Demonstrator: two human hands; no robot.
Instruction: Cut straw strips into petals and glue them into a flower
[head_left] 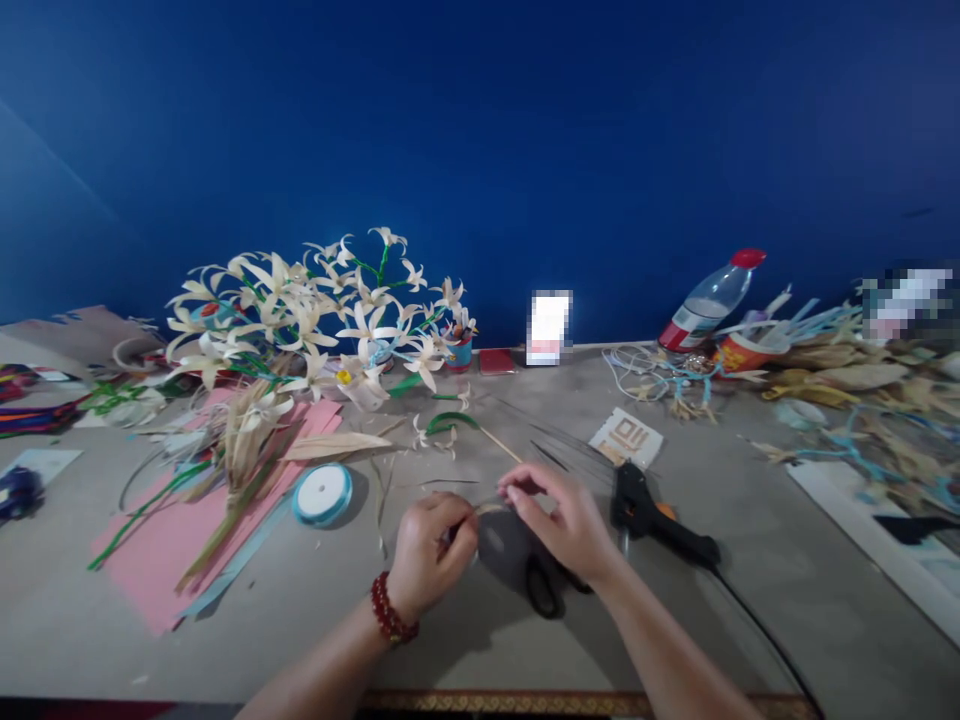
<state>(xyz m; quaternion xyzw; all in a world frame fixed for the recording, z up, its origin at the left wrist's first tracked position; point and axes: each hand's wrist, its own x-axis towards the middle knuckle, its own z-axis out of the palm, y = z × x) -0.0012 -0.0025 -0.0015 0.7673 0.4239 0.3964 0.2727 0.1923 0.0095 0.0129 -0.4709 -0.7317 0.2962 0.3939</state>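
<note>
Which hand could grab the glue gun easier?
Probably the right hand: it sits just beside the glue gun. The left hand is farther off, and both pinch a thin strip.

"What's that sliver pinched in your fingers [525, 488]?"

"A thin pale strip [486, 506], dry and matt, like husk; it's too fine for me to tell more. The flowers [315, 320] at ten o'clock look like the same papery stuff, on glossy green stems."

"And underneath?"

"The surface [750, 520] is grey, matt and faintly grainy. The sheet [165, 545] at nine o'clock is pink paper, flat and dull."

"Anything shiny?"

"My bracelet [388, 610] of red beads is glossy. The glue gun [652, 515] at three o'clock is black plastic with a dull sheen. The bottle [709, 300] at one o'clock is clear, smooth plastic with a red cap."
</note>
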